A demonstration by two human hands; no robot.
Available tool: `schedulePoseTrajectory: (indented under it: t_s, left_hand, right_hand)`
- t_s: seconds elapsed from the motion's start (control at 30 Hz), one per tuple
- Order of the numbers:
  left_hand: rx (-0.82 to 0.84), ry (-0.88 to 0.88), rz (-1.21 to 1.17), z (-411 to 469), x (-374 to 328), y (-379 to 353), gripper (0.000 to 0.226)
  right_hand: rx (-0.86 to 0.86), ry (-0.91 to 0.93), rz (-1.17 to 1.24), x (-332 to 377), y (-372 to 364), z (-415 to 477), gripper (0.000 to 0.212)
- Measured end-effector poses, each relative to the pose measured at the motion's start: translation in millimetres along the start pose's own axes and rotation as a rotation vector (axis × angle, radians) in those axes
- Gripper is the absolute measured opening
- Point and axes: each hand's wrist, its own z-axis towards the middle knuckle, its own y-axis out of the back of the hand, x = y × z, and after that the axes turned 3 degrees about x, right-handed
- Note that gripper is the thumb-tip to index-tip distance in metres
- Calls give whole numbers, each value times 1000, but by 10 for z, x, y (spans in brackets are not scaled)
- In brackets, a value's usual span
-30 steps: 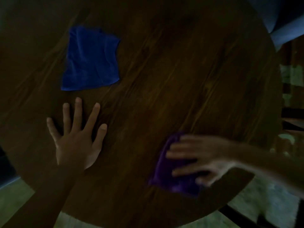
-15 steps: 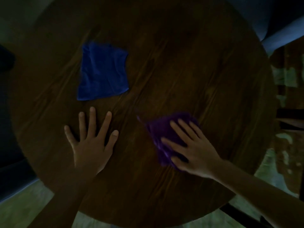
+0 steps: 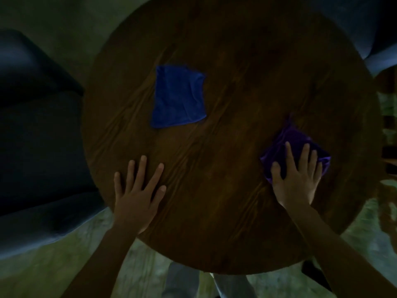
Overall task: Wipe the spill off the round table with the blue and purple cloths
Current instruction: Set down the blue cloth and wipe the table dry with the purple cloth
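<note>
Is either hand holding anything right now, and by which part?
The right hand presses flat on the near part of the purple cloth, pinning rather than gripping it. The left hand lies flat on the table.

The right hand [image 3: 297,181] lies flat over the purple cloth [image 3: 294,145], hiding its near part. The table [image 3: 236,104] is cut off at the top edge, and its surface is too dark to show any spill. Both forearms run out at the bottom edge. A dark seat [image 3: 32,130] at the left is blurred and cut off by the frame. Below the table the legs are dim, their shape unclear.
</note>
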Motion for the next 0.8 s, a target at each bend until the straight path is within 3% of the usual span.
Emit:
schedulePoseTrajectory:
  t_s: [0.37, 0.8]
  left_hand:
    - [-55, -92, 34, -114, 330, -143, 63]
    - [-101, -84, 62, -130, 308, -191, 63]
  right_hand:
    - [57, 399, -58, 1776, -263, -545, 68]
    - [58, 572, -81, 2071, -315, -655, 68]
